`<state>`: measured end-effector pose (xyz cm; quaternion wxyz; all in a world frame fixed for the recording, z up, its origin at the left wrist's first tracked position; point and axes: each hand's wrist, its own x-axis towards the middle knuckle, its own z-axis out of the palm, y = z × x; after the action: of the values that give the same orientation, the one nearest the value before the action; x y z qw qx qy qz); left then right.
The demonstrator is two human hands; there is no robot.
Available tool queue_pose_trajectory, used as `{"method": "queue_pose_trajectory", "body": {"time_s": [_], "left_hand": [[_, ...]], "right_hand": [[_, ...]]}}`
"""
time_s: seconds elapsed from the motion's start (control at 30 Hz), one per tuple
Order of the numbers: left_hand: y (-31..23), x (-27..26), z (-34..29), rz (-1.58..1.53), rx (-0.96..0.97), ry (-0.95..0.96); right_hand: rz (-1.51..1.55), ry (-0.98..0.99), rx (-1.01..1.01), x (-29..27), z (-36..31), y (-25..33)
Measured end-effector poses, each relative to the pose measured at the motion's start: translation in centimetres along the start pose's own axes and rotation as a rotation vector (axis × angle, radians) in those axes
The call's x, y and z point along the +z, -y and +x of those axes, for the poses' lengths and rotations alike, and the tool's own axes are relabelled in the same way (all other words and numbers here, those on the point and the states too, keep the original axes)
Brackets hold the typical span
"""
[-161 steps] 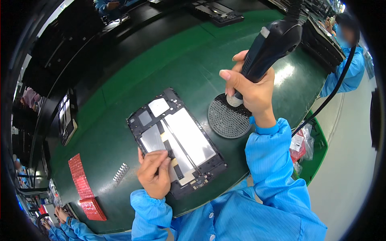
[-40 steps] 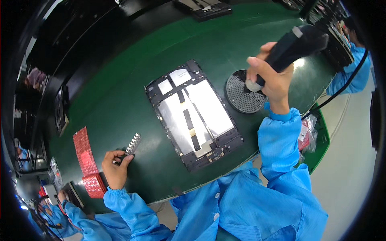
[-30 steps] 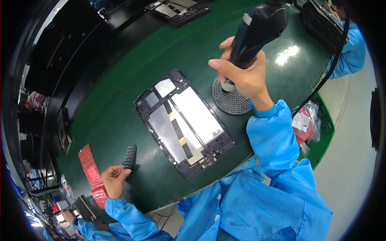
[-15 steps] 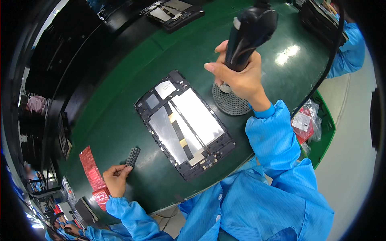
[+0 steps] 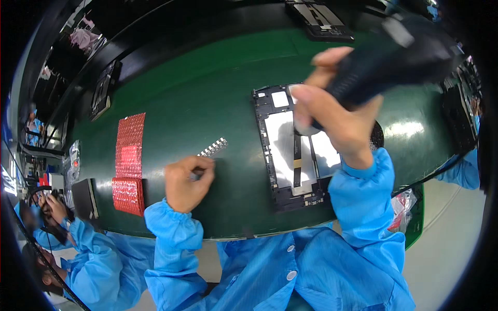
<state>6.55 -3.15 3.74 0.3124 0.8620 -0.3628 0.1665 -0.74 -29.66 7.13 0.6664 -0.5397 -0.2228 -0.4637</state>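
Note:
My left hand (image 5: 188, 181) is closed over the table, pinching a short dark strip (image 5: 213, 147) with a row of small pale blocks along it. Part of the strip is hidden by my fingers. Raised above the opened tablet, my right hand (image 5: 345, 116) grips the narrow lower part of a black handheld tool (image 5: 394, 59); its thick upper end is blurred by motion. The opened tablet (image 5: 277, 150) lies flat, showing silvery panels, a dark ribbon and a black frame. My right hand and sleeve cover its right side. A round perforated plate (image 5: 377, 136) shows partly behind that hand.
Red bubble-wrap (image 5: 129, 147) lies left of my left hand. Another opened tablet (image 5: 321, 20) is at the back. At the right, a green bin (image 5: 415, 228) stands below the table edge. Another person's sleeve (image 5: 98, 264) is at lower left; another blue sleeve (image 5: 461, 168) shows at far right.
The view has turned, so the table and tablet appear straighter and farther right. My right hand has brought the black tool from beside the tablet to above it. The left hand still pinches the strip.

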Motion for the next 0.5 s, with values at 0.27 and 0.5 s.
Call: {"method": "queue_pose_trajectory", "body": {"time_s": [0.27, 0.5], "left_hand": [[-1.1, 5.3, 3.3, -0.071, 0.406, 0.172], [-2.3, 5.6, 3.7, -0.206, 0.033, 0.228]], "right_hand": [[-0.011, -0.095, 0.156, 1.3, 0.0, -4.5], [-0.061, -0.134, 0.106, -0.6, -0.5, -4.1]]}}
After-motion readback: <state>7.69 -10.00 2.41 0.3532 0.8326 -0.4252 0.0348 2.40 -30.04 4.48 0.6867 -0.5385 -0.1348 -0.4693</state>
